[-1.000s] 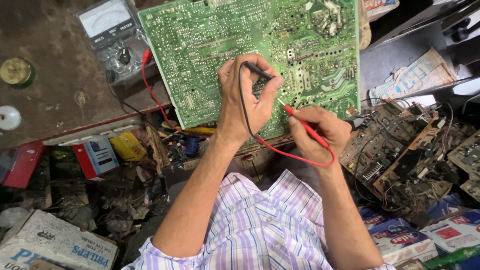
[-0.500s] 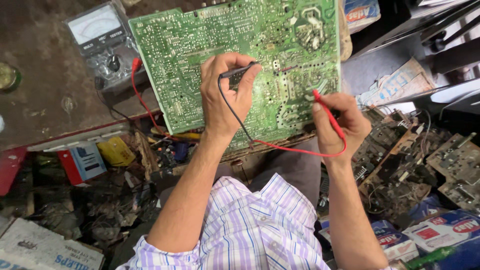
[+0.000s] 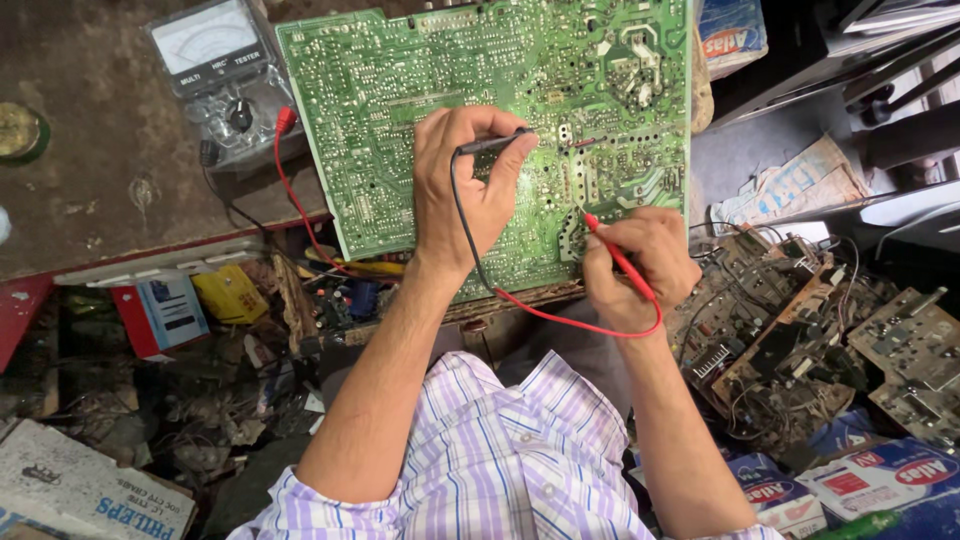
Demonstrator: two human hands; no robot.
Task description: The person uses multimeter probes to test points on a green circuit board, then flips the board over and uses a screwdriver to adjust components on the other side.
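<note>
A large green circuit board (image 3: 400, 120) lies solder side up on a worn brown table (image 3: 90, 190). My left hand (image 3: 465, 190) rests on the board's middle and pinches a black probe (image 3: 492, 143), its tip on the board. My right hand (image 3: 640, 265) grips a red probe (image 3: 612, 250) near the board's lower right, tip touching the solder side. A red lead (image 3: 570, 322) loops below both wrists. An analog multimeter (image 3: 222, 75) sits left of the board, with a red lead (image 3: 290, 190) and a black one plugged in.
Old circuit boards and wiring (image 3: 800, 340) pile up at the right. Cardboard boxes (image 3: 880, 480) lie at the lower right and another box (image 3: 80, 490) at the lower left. A round brass lid (image 3: 18, 130) sits on the table's left. Clutter fills the shelf (image 3: 200, 310) under the table.
My right hand has brought the red probe back left and down onto the board's lower right. My left hand keeps the black probe on the board. The view has drifted slightly.
</note>
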